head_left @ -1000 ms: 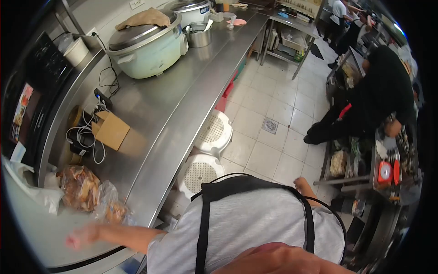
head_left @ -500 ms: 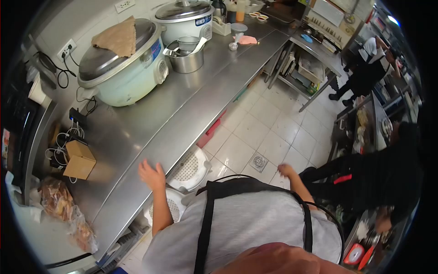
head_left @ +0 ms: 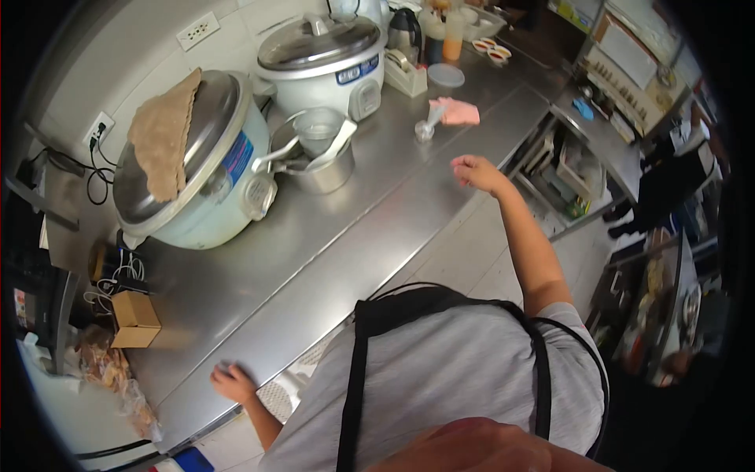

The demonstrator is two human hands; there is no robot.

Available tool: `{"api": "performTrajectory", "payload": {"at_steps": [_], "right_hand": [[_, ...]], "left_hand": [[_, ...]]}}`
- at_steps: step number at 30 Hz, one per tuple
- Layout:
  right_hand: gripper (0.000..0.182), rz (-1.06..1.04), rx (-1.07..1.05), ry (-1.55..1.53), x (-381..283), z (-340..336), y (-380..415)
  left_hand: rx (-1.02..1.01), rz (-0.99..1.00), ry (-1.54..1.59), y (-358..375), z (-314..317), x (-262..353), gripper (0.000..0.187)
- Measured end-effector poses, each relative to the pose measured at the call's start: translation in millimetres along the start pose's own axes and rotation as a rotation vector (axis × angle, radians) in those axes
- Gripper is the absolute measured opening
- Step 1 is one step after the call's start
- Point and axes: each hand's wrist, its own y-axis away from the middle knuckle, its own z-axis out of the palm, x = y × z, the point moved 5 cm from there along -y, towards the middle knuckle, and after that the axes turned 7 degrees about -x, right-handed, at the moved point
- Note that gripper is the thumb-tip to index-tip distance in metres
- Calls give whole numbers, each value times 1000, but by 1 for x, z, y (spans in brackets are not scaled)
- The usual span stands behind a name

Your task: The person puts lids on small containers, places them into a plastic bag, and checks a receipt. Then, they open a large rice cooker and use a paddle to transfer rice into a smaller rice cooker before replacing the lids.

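The right hand (head_left: 478, 173) is hovering by the steel counter (head_left: 314, 224), fingers half curled, whether pressed together I cannot tell, the pink cloth (head_left: 456, 112) lying at its 11 o'clock; the left hand (head_left: 234, 384) is seemingly resting there, fingers slightly spread, perhaps for balance. At the view's 10 o'clock, a brown cloth (head_left: 163, 134) is draping the larger rice cooker (head_left: 200, 224), probably against heat; its blue label (head_left: 238, 159) is showing unreadable print.
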Motion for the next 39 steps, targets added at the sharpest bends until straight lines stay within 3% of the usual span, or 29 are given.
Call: {"api": "performTrajectory", "payload": {"at_steps": [5,10,12,14,16,18,21,24,26,27,30,33,36,39], "right_hand": [[20,-138,16,-52,-61,-97,-124],[26,-343,-21,114,-141,-158,-282],[37,-297,13,112,-179,-170,-335],[22,-336,80,-191,-194,-179,-422],[21,-467,114,102,-229,-177,-472],[28,-679,152,429,-249,-173,-557],[35,-929,385,78,-256,-155,-664],[38,-508,-49,-465,-281,-120,-579],[38,-620,106,-153,-285,-128,-586],[37,-667,190,3,-284,-132,-586],[35,-701,347,-18,-274,-140,-568],[29,-1032,737,704,-256,-141,-621],[27,-649,322,1189,-245,-130,-680],[29,-468,594,636,-265,-146,-550]], "left_hand": [[134,-471,-126,3,9,19,42],[158,-390,14,9,40,130,43],[140,-365,55,24,49,180,45],[136,-386,158,47,49,235,47],[116,-506,218,75,46,282,47],[120,-497,173,104,46,313,46],[135,-570,91,147,28,348,46],[158,-751,-17,201,9,357,48],[215,-970,79,228,-2,367,49],[217,-989,59,241,-6,367,50],[193,-1012,-5,264,-5,362,51],[122,-950,-66,264,-5,363,51],[146,-805,-34,232,-6,368,50],[265,-682,100,168,-25,390,48]]}}
